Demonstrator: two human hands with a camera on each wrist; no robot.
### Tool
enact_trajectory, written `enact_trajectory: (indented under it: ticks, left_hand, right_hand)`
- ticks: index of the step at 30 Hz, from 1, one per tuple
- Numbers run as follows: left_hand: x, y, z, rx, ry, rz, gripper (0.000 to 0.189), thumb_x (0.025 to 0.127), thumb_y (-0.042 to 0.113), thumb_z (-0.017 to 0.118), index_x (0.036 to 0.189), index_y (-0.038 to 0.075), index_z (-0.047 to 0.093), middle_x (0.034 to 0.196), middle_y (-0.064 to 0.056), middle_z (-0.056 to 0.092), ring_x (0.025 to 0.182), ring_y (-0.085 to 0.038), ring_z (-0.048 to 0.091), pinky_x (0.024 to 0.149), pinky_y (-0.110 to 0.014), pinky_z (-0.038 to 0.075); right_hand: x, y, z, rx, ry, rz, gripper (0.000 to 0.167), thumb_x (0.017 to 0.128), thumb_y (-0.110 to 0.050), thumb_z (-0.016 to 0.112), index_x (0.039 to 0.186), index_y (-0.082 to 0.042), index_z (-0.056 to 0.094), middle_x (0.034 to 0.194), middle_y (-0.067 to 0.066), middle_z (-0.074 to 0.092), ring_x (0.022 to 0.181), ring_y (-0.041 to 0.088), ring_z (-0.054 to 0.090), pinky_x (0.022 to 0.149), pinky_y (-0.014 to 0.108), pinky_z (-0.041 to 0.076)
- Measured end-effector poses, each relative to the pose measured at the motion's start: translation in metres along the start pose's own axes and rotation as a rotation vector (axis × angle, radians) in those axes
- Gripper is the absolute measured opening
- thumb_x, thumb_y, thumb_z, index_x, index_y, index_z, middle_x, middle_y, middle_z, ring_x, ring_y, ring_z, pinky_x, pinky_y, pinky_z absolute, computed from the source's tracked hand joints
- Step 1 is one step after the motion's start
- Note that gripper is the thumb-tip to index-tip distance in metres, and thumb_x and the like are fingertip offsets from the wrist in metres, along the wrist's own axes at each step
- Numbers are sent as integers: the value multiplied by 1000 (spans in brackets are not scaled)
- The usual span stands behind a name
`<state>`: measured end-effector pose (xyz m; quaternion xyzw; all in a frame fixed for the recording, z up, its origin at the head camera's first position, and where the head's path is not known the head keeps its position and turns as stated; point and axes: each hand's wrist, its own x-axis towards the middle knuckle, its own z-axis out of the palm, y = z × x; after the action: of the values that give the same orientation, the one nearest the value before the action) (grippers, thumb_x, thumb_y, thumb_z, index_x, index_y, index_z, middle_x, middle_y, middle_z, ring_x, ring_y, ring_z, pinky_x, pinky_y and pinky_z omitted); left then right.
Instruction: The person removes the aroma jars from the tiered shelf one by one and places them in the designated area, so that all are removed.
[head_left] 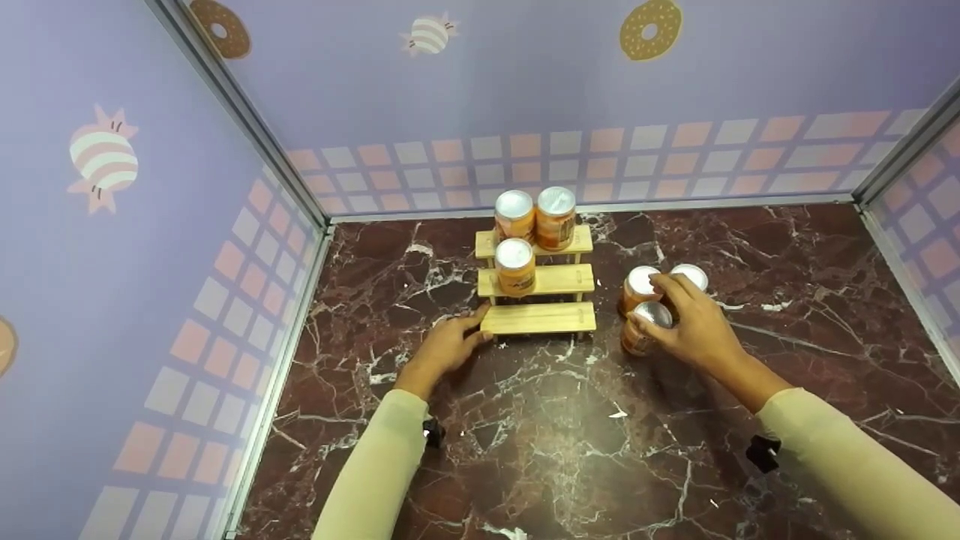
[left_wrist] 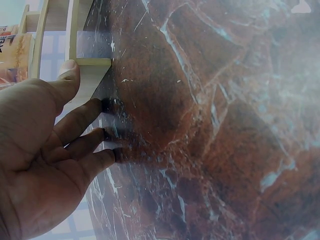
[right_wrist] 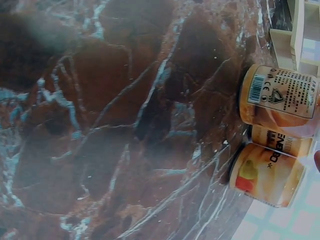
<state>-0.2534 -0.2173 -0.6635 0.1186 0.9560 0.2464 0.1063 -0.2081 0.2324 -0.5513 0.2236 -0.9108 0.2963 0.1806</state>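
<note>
A pale wooden three-step rack (head_left: pixel 537 320) stands on the marble-patterned table. My left hand (head_left: pixel 444 346) grips the left end of its lowest step. In the left wrist view the thumb (left_wrist: pixel 71 80) presses the rack's edge, and the other visible fingertips come down at the tabletop. Two orange-labelled cans (head_left: pixel 556 219) stand on the top step, and one can (head_left: pixel 517 270) is on the middle step's left. My right hand (head_left: pixel 697 324) is spread over a cluster of three upright cans, thumb by the lid of the front can (right_wrist: pixel 280 97). Whether it touches them is unclear.
Purple patterned walls (head_left: pixel 480 82) close off the back and both sides. Metal strips (head_left: pixel 600 207) edge the tabletop. The rack's lowest step (head_left: pixel 551 319) bears no can. Bare marble surface (head_left: pixel 540 450) lies in front of the rack.
</note>
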Motion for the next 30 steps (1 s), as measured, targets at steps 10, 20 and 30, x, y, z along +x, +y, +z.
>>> enact_trajectory:
  ticks: [10, 20, 30]
  left_hand:
    - [1, -2, 2, -8, 16, 8, 69, 105, 62, 63, 168, 46, 41, 163, -8, 60, 148, -38, 61, 129, -54, 47]
    - [-1, 1, 1, -1, 2, -3, 69, 104, 63, 62, 168, 45, 41, 162, -11, 61, 147, -40, 62, 128, -55, 47]
    - [1, -1, 2, -2, 5, 4, 70, 104, 66, 61, 167, 48, 39, 162, -12, 60, 148, -42, 61, 130, -55, 45]
  right_hand:
    - [17, -11, 5, 2, -16, -25, 70, 91, -31, 92, 146, 2, 63, 134, 22, 70, 114, 45, 74, 98, 65, 63]
    - [26, -21, 15, -10, -72, 5, 76, 94, -38, 90, 154, -2, 59, 141, 21, 68, 116, 45, 73, 101, 63, 63]
    - [36, -33, 26, -6, -107, 6, 79, 95, -43, 89, 157, -5, 58, 143, 20, 67, 119, 46, 72, 108, 72, 55]
